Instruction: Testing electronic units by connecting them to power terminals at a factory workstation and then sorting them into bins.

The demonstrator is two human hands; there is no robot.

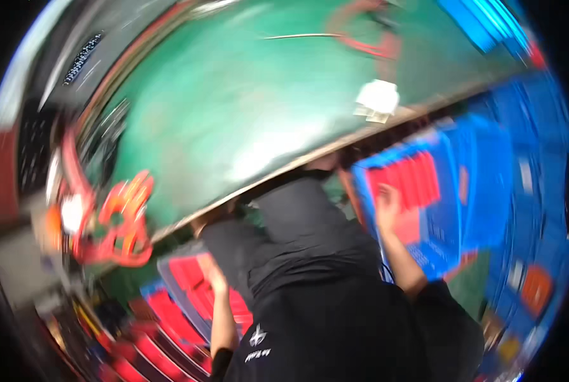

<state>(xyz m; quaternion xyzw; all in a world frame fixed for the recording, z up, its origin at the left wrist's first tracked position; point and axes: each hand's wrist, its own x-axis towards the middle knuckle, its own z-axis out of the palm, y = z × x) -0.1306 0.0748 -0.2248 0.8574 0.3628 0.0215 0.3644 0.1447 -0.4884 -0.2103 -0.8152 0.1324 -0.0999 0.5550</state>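
My right hand [388, 207] reaches over a blue crate [448, 232] at the right, its fingers at a row of red pieces [418, 178]. Motion smears those fingers, so I cannot tell whether they grip a piece. On the other side, my left hand [214, 275] is beside my leg, over red pieces [189, 275] in a grey crate [167, 268]. Its fingers look stretched out, with nothing visible in them. The exact kind of the red pieces is too blurred to make out.
A green-topped workbench [233, 108] lies ahead of my legs. On it are a small white object [378, 99] and a red looped thing [367, 48]. Glossy orange-red parts [125, 219] are at its left end. Blue crates [488, 178] stack at the right; more red pieces [160, 353] are at lower left.
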